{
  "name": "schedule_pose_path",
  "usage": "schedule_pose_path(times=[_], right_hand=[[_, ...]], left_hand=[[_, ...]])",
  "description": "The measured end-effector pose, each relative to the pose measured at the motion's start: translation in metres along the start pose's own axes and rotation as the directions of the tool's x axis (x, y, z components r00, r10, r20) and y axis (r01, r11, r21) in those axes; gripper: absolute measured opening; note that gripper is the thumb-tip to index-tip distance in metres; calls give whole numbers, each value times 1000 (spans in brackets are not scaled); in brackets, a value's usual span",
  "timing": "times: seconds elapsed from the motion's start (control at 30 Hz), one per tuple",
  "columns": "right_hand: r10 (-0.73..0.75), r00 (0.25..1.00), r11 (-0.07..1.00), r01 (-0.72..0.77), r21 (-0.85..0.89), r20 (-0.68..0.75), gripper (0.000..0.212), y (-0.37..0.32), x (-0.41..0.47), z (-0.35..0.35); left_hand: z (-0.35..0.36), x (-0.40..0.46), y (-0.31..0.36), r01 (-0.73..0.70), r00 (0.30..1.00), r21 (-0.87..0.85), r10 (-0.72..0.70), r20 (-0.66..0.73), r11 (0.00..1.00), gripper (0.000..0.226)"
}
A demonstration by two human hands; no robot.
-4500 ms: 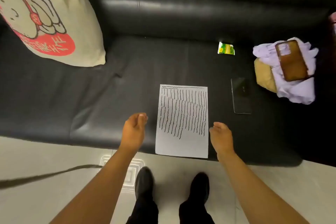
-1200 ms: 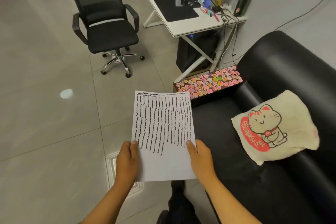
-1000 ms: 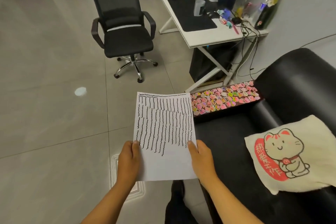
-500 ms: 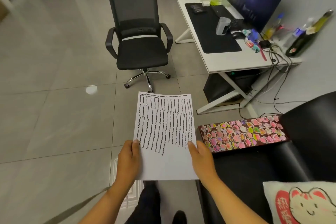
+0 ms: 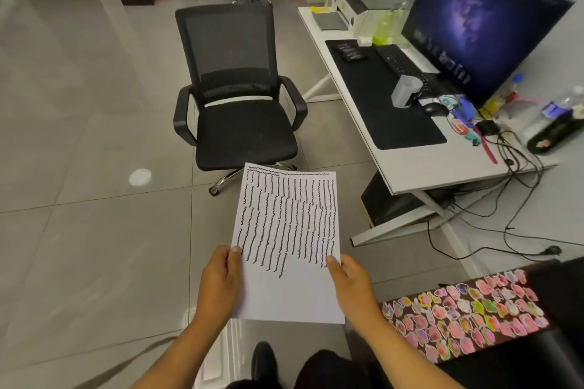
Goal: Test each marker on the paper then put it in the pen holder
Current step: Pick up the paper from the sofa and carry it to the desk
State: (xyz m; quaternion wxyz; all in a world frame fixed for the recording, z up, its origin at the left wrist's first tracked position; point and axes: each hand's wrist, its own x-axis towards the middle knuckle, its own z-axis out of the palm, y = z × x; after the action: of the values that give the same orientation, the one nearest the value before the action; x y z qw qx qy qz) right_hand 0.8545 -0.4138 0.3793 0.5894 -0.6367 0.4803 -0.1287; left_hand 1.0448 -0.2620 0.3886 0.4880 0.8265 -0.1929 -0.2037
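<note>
Lifted off the sofa, the paper (image 5: 288, 246) now hangs mid-frame, left hand (image 5: 221, 283) and right hand (image 5: 349, 283) each pinching an edge, heading toward the tabletop (image 5: 410, 167) at right.

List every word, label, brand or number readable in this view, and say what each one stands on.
None can be read.
White sheet of paper, held by the left hand and right hand: only wavy black marker lines, no letters.
Large dark monitor screen: pale text low on the screen, too blurred to read.
Clear plastic bottle on the white desk: label too small to read.
Colourful sticker-covered board: no legible text.
</note>
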Motion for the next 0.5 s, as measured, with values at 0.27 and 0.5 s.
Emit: schedule_pose_path(times=[0.27,0.5], right_hand=[[11,1000,1000,-11,13,2,21,-50,108,11],[-36,999,999,36,16,25,31,-102,242,-8]], left_hand=[[15,121,25,7,1000,14,-8,25,1000,32],[60,248,59,8,999,61,-11,47,998,32]])
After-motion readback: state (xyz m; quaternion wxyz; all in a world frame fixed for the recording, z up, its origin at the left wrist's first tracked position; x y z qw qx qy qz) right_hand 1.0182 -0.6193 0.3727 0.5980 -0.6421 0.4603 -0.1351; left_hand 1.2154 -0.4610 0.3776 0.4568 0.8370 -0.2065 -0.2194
